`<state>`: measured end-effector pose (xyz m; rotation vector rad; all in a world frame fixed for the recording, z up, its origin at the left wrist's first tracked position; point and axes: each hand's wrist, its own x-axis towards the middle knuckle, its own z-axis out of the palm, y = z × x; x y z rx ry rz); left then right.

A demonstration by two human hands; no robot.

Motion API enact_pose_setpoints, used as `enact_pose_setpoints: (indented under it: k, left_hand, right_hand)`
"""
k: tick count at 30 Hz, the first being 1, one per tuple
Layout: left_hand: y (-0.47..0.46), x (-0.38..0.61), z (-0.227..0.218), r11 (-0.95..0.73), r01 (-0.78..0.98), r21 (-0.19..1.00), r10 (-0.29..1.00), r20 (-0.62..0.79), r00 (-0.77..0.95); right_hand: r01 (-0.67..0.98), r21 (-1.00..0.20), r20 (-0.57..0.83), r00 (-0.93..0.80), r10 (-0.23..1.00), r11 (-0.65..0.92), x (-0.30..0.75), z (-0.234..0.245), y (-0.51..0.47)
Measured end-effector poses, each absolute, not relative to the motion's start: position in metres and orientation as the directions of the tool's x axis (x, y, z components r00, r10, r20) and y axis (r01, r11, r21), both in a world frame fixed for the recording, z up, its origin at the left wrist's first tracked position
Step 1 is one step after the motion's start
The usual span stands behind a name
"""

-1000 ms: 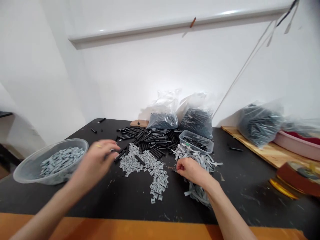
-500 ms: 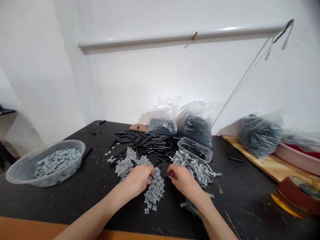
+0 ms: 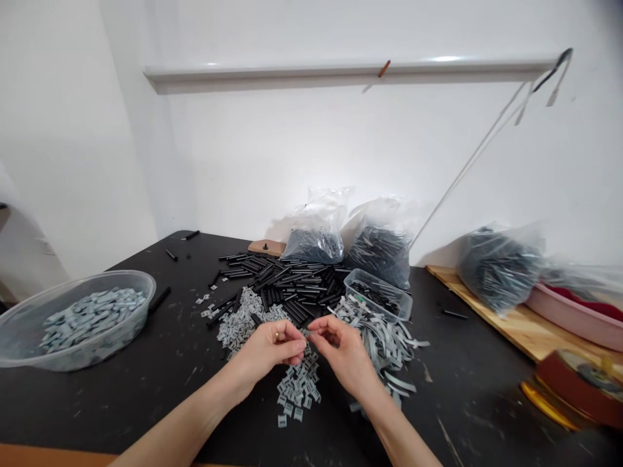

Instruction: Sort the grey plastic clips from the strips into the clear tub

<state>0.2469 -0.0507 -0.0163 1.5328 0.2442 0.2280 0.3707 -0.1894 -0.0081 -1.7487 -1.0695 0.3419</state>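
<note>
Two narrow pinches: our left hand [image 3: 267, 350] and right hand [image 3: 341, 350] meet, fingertips together on what looks like a small grey piece [image 3: 305, 333], held low above the loose grey clips [image 3: 296, 389], between the grey strips [image 3: 379, 340] and black tubes [image 3: 287, 288].

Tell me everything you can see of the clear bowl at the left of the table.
The clear plastic bowl is wide and rounded, with smooth see-through walls and a plain rim. It sits on the black table at the left, reaching the picture's edge. A shallow layer of small flat grey pieces covers its bottom. No hand touches it. A black rod lies close beside its right side; whether they touch cannot be told.
</note>
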Motion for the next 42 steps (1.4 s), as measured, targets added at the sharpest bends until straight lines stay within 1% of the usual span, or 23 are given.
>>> enact_pose_setpoints:
  k: [1,2,3,6,9,14,17,21,25,28,30,33,38,42]
  left_hand:
    - [-0.053,0.247,-0.017,0.175,-0.021,0.984,0.299,-0.033,0.954]
    - [-0.055,0.246,-0.017,0.289,-0.041,0.956,0.303,-0.05,0.952]
    - [-0.056,0.246,-0.017,0.359,-0.056,0.932,0.31,-0.063,0.949]
    - [-0.059,0.245,-0.017,0.478,-0.087,0.874,0.338,-0.092,0.937]
    - [-0.06,0.246,-0.016,0.536,-0.104,0.838,0.336,-0.098,0.937]
    - [-0.058,0.246,-0.017,0.55,-0.099,0.829,0.349,-0.12,0.929]
    - [-0.056,0.247,-0.018,0.552,-0.099,0.828,0.369,-0.136,0.919]
    - [-0.056,0.247,-0.014,0.625,-0.11,0.772,0.371,-0.17,0.913]
    - [-0.055,0.247,-0.012,0.671,-0.139,0.728,0.385,-0.182,0.905]
    - [-0.054,0.247,-0.012,0.683,-0.147,0.716,0.394,-0.191,0.899]
    - [-0.053,0.247,-0.012,0.683,-0.138,0.717,0.39,-0.198,0.899]
    - [-0.053,0.247,-0.012,0.663,-0.115,0.74,0.383,-0.204,0.901]
    - [-0.054,0.246,-0.012,0.599,-0.098,0.795,0.374,-0.169,0.912]
    - [-0.052,0.246,-0.012,0.54,-0.058,0.84,0.369,-0.175,0.913]
  right_hand:
    - [0.48,-0.873,0.243,0.571,0.784,-0.079,0.369,-0.008,-0.189]
    - [0.467,-0.882,0.248,0.577,0.778,-0.066,0.369,-0.008,-0.188]
    - [0.457,-0.888,0.253,0.583,0.772,-0.055,0.368,-0.008,-0.188]
    - [0.461,-0.886,0.268,0.59,0.761,-0.045,0.365,-0.007,-0.189]
    - [0.528,-0.848,0.302,0.558,0.773,-0.05,0.362,-0.004,-0.191]
    - [0.669,-0.743,0.415,0.477,0.775,-0.013,0.357,0.0,-0.194]
    - [0.654,-0.756,0.428,0.468,0.773,0.023,0.358,-0.002,-0.194]
    - [0.519,-0.852,0.375,0.512,0.773,0.069,0.359,-0.003,-0.192]
    - [0.297,-0.943,0.292,0.518,0.804,0.152,0.358,0.003,-0.191]
    - [0.142,-0.978,0.204,0.541,0.816,0.151,0.358,0.007,-0.191]
    - [0.068,-0.988,0.152,0.567,0.81,0.138,0.358,0.007,-0.191]
    - [0.023,-0.992,0.112,0.57,0.814,0.12,0.358,0.007,-0.19]
    - [0.051,-0.992,0.122,0.573,0.81,0.114,0.362,0.006,-0.191]
    - [-0.007,-0.998,0.054,0.548,0.835,0.069,0.366,0.007,-0.193]
